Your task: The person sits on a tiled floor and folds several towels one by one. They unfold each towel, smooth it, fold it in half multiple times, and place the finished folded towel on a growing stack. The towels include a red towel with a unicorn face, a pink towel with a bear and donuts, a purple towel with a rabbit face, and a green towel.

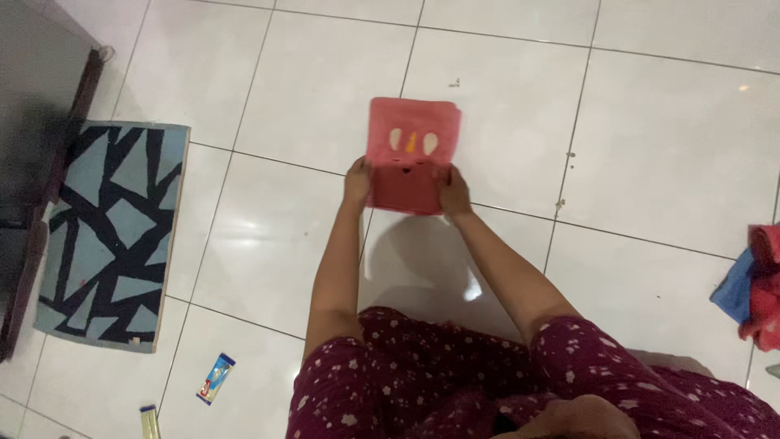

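folded pink towel [413, 154], flat on floor

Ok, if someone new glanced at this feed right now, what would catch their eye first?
First, the folded pink towel at centre frame, held over the white tiled floor by the left hand and right hand at its lower corners. Next, the blue and black patterned mat at the left, then the heap of red and blue cloths at the right edge.

A dark red dress [455, 366] with small pale flowers is worn, and both arms are left bare.
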